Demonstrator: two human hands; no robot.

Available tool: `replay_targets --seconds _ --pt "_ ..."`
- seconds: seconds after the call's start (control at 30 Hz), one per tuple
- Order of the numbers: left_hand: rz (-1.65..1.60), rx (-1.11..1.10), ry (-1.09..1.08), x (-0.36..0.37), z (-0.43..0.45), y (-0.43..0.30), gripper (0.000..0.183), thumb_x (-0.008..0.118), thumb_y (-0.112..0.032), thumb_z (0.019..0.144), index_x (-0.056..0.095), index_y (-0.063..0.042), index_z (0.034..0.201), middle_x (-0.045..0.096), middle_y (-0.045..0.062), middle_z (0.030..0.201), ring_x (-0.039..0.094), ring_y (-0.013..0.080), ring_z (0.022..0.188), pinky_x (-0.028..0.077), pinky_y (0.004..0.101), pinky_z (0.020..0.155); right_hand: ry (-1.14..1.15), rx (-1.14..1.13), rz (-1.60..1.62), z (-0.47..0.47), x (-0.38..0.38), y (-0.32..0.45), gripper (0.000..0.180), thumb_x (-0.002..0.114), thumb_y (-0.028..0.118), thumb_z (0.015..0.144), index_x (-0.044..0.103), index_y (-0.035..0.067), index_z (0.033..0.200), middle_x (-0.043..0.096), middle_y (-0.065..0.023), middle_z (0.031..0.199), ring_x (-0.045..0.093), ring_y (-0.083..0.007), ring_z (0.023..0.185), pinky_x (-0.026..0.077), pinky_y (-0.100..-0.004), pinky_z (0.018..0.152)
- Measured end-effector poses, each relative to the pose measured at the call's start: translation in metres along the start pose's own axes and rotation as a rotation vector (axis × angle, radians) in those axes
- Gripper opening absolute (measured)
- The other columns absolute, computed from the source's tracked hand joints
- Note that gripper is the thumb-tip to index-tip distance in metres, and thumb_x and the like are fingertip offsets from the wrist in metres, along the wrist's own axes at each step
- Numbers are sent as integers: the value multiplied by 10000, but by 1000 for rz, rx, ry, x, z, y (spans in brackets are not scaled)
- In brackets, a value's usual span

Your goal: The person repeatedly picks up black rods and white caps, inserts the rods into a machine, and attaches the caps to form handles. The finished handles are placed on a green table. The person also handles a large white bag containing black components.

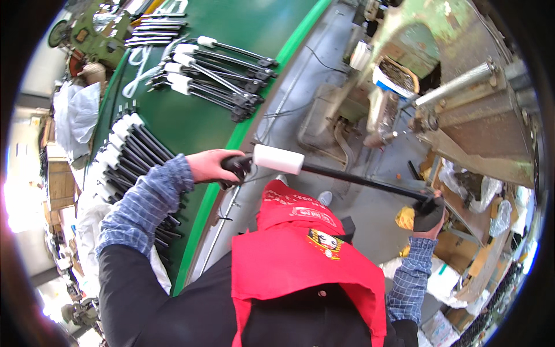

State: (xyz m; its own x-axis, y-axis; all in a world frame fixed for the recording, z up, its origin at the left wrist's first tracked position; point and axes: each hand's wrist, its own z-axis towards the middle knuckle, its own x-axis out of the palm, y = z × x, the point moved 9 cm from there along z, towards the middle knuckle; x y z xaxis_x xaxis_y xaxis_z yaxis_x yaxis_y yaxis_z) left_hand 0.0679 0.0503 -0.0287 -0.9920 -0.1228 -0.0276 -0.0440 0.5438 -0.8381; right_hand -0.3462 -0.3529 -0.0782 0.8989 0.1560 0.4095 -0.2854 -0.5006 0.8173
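Note:
A black rod [360, 178] with a white cylindrical sleeve [278, 158] lies across in front of my body, slightly lower at its right end. My left hand [219, 167], with dark-covered fingers, is closed around the rod's end just beyond the sleeve. At the far right end, my right hand [428, 216] grips the rod, its fingers also dark-covered. The fingers hide both tips of the rod. Blue checked sleeves cover my forearms, and a red apron [303, 269] hangs below the rod.
On the green-topped table [204, 134] lie rods with white sleeves and black end brackets [217, 73], a stack of black sleeved rods [134, 152] and several bare rods [158, 28]. A worn green machine [416, 47] with a metal roller [455, 84] stands right, near a container of small parts [396, 76].

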Motion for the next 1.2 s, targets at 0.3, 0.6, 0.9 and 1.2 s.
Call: replay_targets --seconds 0.3,0.6,0.9,1.2 --pt "488 512 -100 71 -26 -129 386 650 -429 888 633 -46 936 614 80 702 640 254 622 510 351 579 -212 -46 -237 31 -72 14 211 632 255 925 592 114 1076 597 -10 816 604 -129 753 527 -301 646" --pt "-828 -591 280 102 17 8 419 577 -501 950 642 -96 862 588 -12 642 548 102 489 428 269 430 -121 -612 -1586 -10 -43 55 469 660 23 820 523 -8 1268 633 -105 985 646 -243 891 558 -341 772" --pt "-77 -302 66 4 12 69 323 681 -205 896 625 -10 1148 636 25 783 592 84 680 504 265 604 83 -298 -872 -59 68 3 361 514 71 956 473 51 1314 641 -96 1095 615 -172 1009 478 -311 898" --pt "386 -221 -491 -33 -66 142 257 709 -89 809 664 84 994 706 166 816 676 179 766 517 318 718 234 -161 -692 -112 131 -55 412 570 -78 883 329 96 1169 653 -83 871 607 -116 690 516 -264 613"
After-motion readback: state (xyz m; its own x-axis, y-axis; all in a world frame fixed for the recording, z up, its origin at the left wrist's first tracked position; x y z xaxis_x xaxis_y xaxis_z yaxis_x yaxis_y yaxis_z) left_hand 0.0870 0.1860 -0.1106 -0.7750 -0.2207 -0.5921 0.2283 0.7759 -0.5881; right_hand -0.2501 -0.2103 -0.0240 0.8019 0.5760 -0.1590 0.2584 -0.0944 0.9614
